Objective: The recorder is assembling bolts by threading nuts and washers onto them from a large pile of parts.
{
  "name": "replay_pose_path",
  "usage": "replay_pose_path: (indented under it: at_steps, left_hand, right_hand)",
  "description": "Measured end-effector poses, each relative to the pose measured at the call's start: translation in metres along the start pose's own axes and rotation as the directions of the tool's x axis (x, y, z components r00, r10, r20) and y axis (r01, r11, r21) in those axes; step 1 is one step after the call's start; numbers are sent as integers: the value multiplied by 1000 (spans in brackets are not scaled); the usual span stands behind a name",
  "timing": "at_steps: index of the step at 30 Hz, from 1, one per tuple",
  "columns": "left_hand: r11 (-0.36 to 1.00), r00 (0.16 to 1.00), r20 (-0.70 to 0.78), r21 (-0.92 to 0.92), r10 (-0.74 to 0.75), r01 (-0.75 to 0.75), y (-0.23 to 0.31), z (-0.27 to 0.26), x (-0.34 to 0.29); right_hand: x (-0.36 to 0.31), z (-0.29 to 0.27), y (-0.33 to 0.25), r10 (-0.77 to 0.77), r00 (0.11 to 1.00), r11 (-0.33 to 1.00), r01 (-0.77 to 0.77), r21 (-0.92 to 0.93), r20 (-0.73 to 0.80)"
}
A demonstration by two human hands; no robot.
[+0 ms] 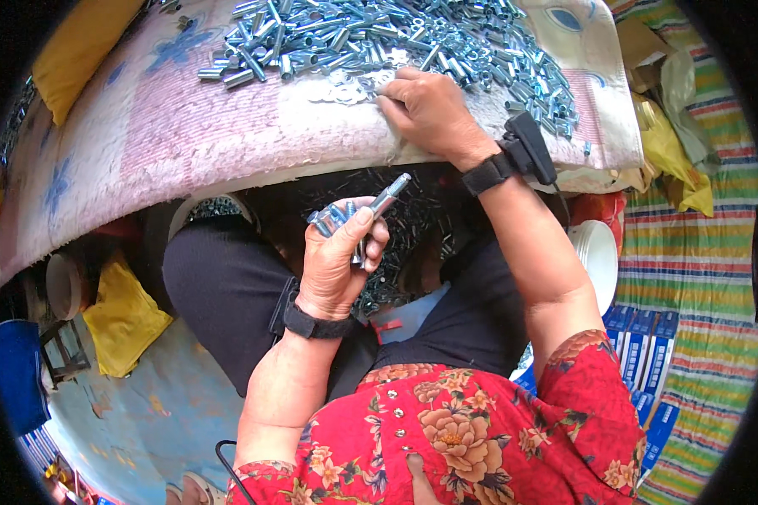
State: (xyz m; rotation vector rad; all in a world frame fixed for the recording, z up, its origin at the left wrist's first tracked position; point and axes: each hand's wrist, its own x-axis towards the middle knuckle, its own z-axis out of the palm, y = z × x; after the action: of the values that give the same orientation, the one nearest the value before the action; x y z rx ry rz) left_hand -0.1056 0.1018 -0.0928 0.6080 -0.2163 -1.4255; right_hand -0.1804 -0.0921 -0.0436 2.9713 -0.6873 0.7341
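My left hand (338, 252) is closed around several metal anchor bolts, held above my lap in front of the table edge. One bolt with a sleeve (389, 197) sticks up past the thumb, its threaded end pointing up and right. The other bolts (332, 219) show their ends between palm and fingers. On the table, my right hand (429, 111) has its fingers curled together at a scatter of flat silver washers (345, 89). Its fingertips touch the washers, but what they pinch is hidden. Just behind lies a large heap of shiny metal sleeves (337, 38).
A pink and white patterned cloth (202, 126) covers the table. Below its edge, dark metal pieces (396, 278) are heaped between my legs. A bucket of parts (215, 206) stands at left, a white bucket (596, 261) at right. Blue boxes (648, 341) lie on the striped sheet (691, 278).
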Motion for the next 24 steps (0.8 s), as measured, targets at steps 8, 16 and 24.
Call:
replay_pose_path:
  at_steps: [8, 16, 24]
  left_hand:
    - [1000, 1000, -15, -7, -14, 14, 2, 1, 0]
    - [996, 999, -23, -76, -38, 37, 1, 1, 8]
    - [962, 997, -20, -266, -72, 64, -4, 3, 18]
  right_hand:
    - [12, 6, 11, -76, 989, 997, 79, -24, 124]
    - [2, 10, 6, 6, 986, 998, -17, -67, -169]
    - [-38, -28, -47, -45, 927, 977, 119, 177, -372]
